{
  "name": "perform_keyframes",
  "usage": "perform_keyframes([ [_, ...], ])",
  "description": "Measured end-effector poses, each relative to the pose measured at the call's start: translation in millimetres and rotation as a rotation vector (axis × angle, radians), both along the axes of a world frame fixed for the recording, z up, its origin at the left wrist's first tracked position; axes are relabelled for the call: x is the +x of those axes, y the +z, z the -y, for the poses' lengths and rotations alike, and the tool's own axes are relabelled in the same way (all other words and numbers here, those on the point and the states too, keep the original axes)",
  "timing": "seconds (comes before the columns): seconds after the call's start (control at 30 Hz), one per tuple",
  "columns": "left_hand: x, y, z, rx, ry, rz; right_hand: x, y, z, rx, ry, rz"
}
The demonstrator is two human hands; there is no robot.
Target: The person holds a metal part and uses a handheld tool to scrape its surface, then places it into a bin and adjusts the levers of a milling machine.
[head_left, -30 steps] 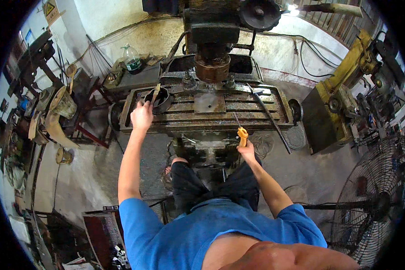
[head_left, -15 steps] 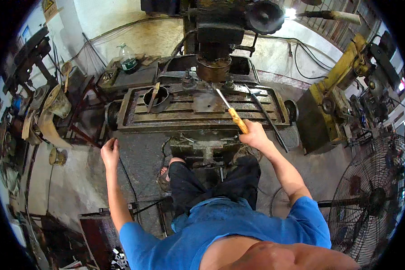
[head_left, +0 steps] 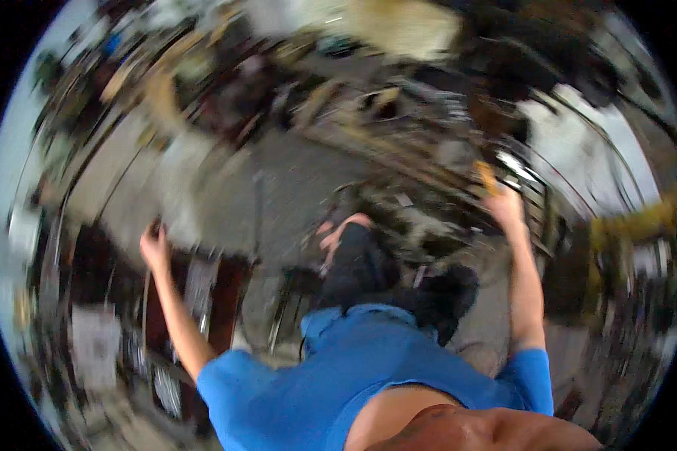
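The view is smeared by motion. My right hand (head_left: 505,208) is closed round a tool with a yellow handle (head_left: 487,179), held over the right part of the machine's slotted table (head_left: 384,143). The tool's shaft is lost in the blur. To the left, my left hand (head_left: 153,246) hangs over the floor beside a dark reddish cabinet or bench (head_left: 229,297). Its fingers are pinched together; a small dark spot shows at their tips, which I cannot make out. A dark pot (head_left: 384,104) stands on the slotted table.
The milling machine's dark head (head_left: 504,98) stands over the table. A yellow machine (head_left: 632,223) is at the right. On the left, a pale sheet (head_left: 95,342) and long metal pieces (head_left: 200,282) lie near the cabinet. Grey floor (head_left: 289,177) lies ahead of my legs.
The view has swung to the left, so the machine now sits further right. My right hand still grips the yellow-handled tool. More of the cabinet near my left hand shows.
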State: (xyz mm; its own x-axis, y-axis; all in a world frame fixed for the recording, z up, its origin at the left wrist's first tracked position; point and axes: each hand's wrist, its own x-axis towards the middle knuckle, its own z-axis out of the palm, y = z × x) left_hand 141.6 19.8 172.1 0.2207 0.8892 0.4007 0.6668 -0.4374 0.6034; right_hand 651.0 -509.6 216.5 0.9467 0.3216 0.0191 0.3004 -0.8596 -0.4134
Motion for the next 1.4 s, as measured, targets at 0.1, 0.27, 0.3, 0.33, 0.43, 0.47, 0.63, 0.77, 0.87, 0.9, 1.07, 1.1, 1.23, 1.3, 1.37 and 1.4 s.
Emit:
perform_keyframes([
  [0.1, -76, 9, 21, -0.229, 0.138, 0.306, 1, -9, 39, 0.014, -0.026, -0.010],
  [0.27, -183, -45, 63, -0.312, 0.157, 0.257, 15, -4, 45, 0.049, 0.036, 0.029],
  [0.3, -199, -59, 72, -0.473, 0.244, 0.238, 13, -1, 40, 0.059, 0.078, 0.065],
  [0.33, -206, -64, 78, -0.511, 0.264, 0.138, 9, 1, 35, 0.047, 0.085, 0.091],
  [0.43, -239, -110, 77, -0.429, 0.117, -0.403, 13, 0, 33, -0.013, 0.068, 0.043],
  [0.47, -246, -141, 72, -0.406, 0.171, -0.516, 25, -10, 41, -0.002, 0.087, 0.129],
  [0.63, -172, -117, 82, -0.474, 0.251, -0.867, -22, 14, 28, 0.102, 0.132, 0.120],
  [0.77, -172, -147, 84, -0.301, 0.148, -0.958, -33, 18, 32, 0.084, 0.269, 0.206],
  [0.87, -172, -148, 73, -0.301, 0.089, -0.944, -58, 23, 35, 0.080, 0.216, 0.103],
  [0.9, -167, -143, 66, -0.354, 0.094, -0.948, -63, 17, 42, 0.122, 0.221, 0.047],
  [1.07, -122, -55, 68, -0.698, 0.314, 0.500, -129, 39, 1, 0.083, 0.442, -0.107],
  [1.1, -119, -58, 67, -0.551, 0.152, 0.706, -146, 46, -19, 0.111, 0.494, -0.155],
  [1.23, -15, 5, 86, -0.601, -0.125, 0.902, -193, 49, -87, -0.001, 0.908, -0.186],
  [1.3, 30, 17, 88, -0.819, -0.241, 1.013, -210, 41, -111, 0.067, 1.017, -0.185],
  [1.37, 74, 1, 77, -0.947, -0.260, 1.093, -214, 29, -131, -0.023, 1.034, -0.170],
  [1.4, 96, -2, 80, -0.953, -0.327, 1.055, -217, 29, -137, 0.008, 1.011, -0.138],
])
